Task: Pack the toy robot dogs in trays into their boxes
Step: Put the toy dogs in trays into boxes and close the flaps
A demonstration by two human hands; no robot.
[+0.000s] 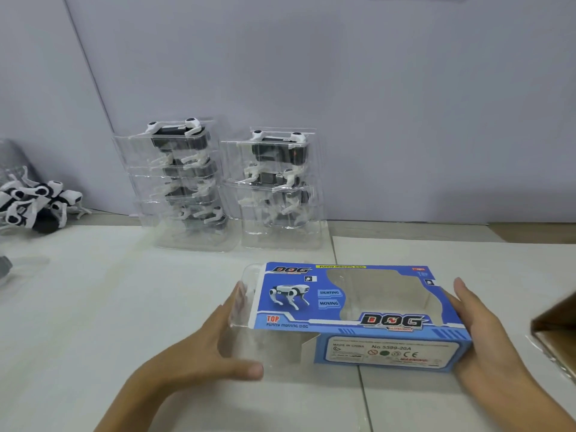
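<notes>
A blue toy box (386,347) printed "DOG" lies flat on the table in front of me. A clear plastic tray (249,344) sticks out of its open left end. My left hand (199,353) holds that end of the tray, fingers on the far side and thumb on the near side. My right hand (486,335) presses flat against the box's right end with straight fingers. No dog shows through the box window. Two stacks of clear trays holding black and white robot dogs (184,182) (277,182) stand against the wall behind.
Loose robot dogs (37,204) lie in a heap at the far left, beside more clear plastic. The corner of a brown cardboard carton (558,332) juts in at the right edge. The table top (124,307) is pale, with seams running across it.
</notes>
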